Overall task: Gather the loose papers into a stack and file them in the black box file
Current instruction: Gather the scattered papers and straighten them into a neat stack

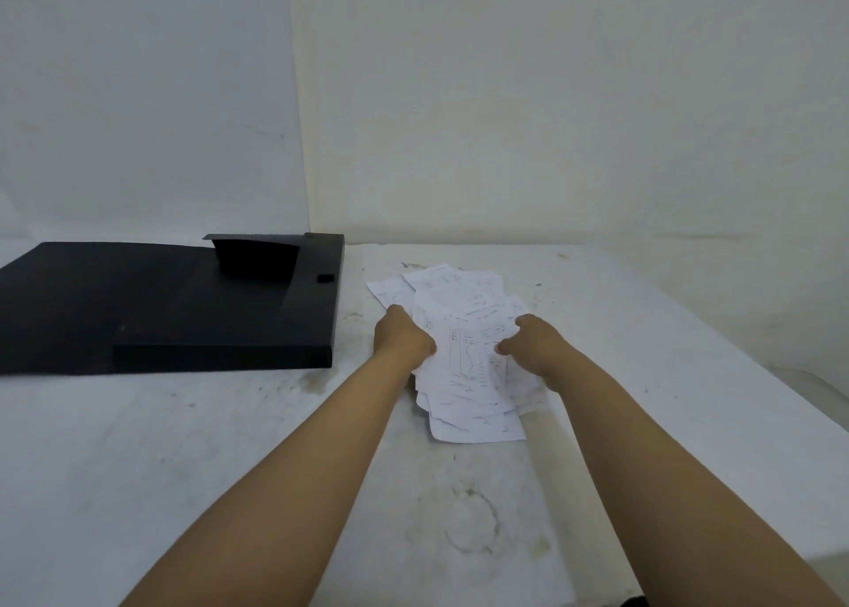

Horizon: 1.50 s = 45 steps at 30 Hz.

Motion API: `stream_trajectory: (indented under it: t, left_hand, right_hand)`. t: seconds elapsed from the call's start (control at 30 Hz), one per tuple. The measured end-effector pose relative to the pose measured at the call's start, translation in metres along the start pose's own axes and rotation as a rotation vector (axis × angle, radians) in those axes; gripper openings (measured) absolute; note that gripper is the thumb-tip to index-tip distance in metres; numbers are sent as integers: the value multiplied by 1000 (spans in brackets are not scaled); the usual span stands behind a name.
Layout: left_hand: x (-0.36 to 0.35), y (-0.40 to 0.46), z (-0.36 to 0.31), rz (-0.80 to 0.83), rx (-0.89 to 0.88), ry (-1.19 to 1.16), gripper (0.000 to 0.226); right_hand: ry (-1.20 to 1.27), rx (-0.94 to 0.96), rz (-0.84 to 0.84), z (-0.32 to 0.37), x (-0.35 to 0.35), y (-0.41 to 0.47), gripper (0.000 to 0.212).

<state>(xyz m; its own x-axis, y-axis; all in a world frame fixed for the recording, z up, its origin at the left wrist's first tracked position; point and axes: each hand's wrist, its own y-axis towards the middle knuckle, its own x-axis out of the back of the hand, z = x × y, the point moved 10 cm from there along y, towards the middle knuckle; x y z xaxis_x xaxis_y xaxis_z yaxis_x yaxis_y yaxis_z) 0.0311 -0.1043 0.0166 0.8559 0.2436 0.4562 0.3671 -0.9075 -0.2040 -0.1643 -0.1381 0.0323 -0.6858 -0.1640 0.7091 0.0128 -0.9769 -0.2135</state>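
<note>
A rough pile of printed white papers (466, 372) lies on the white table, right of centre, its sheets fanned at uneven angles. My left hand (402, 337) grips the pile's left edge, thumb on top. My right hand (528, 342) pinches the right edge. Between them the upper sheets bow slightly. To the left lies the black box file (220, 312), open, its lid (59, 303) spread flat further left and a flap (257, 257) standing up near its back.
The stained white table (321, 445) ends against a pale wall (505, 123) behind the file and papers. Its right edge (781, 390) runs diagonally toward me. Ring-shaped stains (473, 524) mark the near surface.
</note>
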Motion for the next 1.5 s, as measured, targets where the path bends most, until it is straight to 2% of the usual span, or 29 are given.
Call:
stream_trajectory:
  t: [0.07, 0.13, 0.2, 0.27, 0.33, 0.47, 0.53, 0.63, 0.67, 0.77, 0.9, 1.0, 1.1, 1.27, 1.4, 1.5]
  left_hand:
    - [0, 0, -1, 29, -6, -43, 58]
    - [-1, -1, -2, 50, 0, -77, 68]
    - [0, -2, -1, 61, 7, -114, 68]
    - [0, 0, 1, 68, 13, -150, 66]
    - [2, 1, 5, 49, 14, -177, 63]
    - [2, 3, 9, 21, 7, -273, 56]
    - [5, 4, 9, -14, -13, -249, 54]
    - [9, 6, 11, -47, -25, -97, 54]
    - [9, 6, 12, -36, -16, -13, 55]
    - [5, 6, 12, -7, -5, 201, 57]
    - [4, 7, 12, 14, 31, 211, 57]
    - [5, 9, 14, 27, 51, 215, 66]
    - [5, 9, 12, 47, 36, 128, 61]
    - [15, 9, -3, 48, -116, -164, 63]
    - [29, 13, -4, 20, -148, -342, 58]
    - [32, 18, 3, 7, -119, -457, 56]
  right_hand:
    - [53, -4, 0, 0, 0, -3, 38]
    - [98, -9, 58, 1, -8, -6, 10]
    - [133, -27, 106, 1, -19, -5, 23]
    - [80, -50, 78, -1, -21, -3, 39]
    - [72, -73, 40, 0, -20, -2, 35]
    - [235, -100, 85, 4, -29, -2, 28]
    - [248, -97, 93, 6, -32, -3, 25]
    - [289, -72, 50, 5, -32, 3, 70]
    - [299, -47, 29, 5, -31, 4, 76]
    - [373, -19, -9, 4, -28, 4, 68]
    - [513, 7, -7, 4, -28, 3, 35]
    - [595, 59, 15, 7, -27, 4, 31]
    - [613, 84, 40, 10, -30, 6, 34]
    - [692, 93, 41, 7, -30, 7, 43]
    - [764, 63, 183, 5, -35, 8, 29]
    - [619, 166, 126, 19, -32, 3, 22]
